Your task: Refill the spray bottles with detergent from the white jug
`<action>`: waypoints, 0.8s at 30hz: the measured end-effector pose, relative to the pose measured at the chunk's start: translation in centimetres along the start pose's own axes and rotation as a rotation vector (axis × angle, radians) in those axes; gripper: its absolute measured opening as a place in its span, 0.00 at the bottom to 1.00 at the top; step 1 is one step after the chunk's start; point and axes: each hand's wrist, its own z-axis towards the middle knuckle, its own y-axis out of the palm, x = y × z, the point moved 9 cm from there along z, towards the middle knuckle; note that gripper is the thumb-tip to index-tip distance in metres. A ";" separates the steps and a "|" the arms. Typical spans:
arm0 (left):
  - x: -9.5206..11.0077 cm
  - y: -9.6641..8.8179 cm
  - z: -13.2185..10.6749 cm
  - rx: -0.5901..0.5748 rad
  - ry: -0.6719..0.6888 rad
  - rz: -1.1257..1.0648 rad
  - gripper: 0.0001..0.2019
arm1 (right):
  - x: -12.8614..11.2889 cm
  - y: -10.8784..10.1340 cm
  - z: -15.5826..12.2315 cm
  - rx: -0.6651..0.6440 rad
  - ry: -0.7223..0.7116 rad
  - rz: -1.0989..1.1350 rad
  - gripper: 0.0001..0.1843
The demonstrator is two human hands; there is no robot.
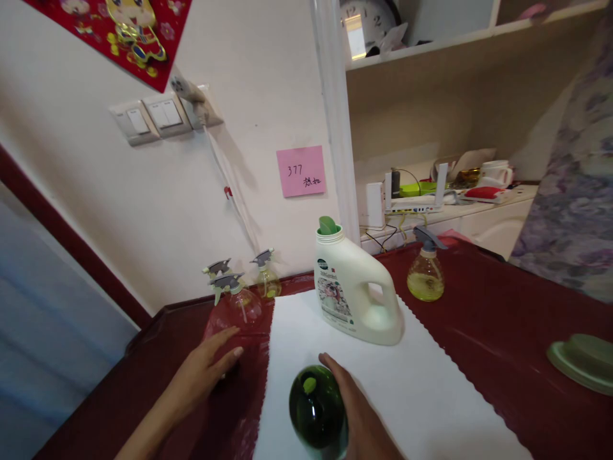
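One dark green bottle (316,415), my right hand (361,409) at its side.
It is over the white sheet (412,390); I cannot tell whether these fingers close around it. My left hand (204,364) is apart, thumb and forefinger spread, near the spray bottles (246,308). The shiny wall is probably stiff, slippery, maybe fragile; I would hold the round body, below its opening.

White mat (426,390), spray bottles (246,308) on red table (517,306)
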 end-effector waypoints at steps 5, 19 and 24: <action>7.0 2.9 -4.4 -0.250 0.069 -0.582 0.44 | -2.6 -2.5 -1.2 0.191 -0.178 0.020 0.53; 10.7 14.6 -6.9 -0.053 0.123 -0.807 0.51 | -7.6 -20.1 5.3 0.704 -0.183 -0.059 0.43; 10.0 14.3 -7.1 -0.024 0.128 -0.831 0.53 | -5.2 -20.8 8.4 0.631 -0.102 -0.030 0.39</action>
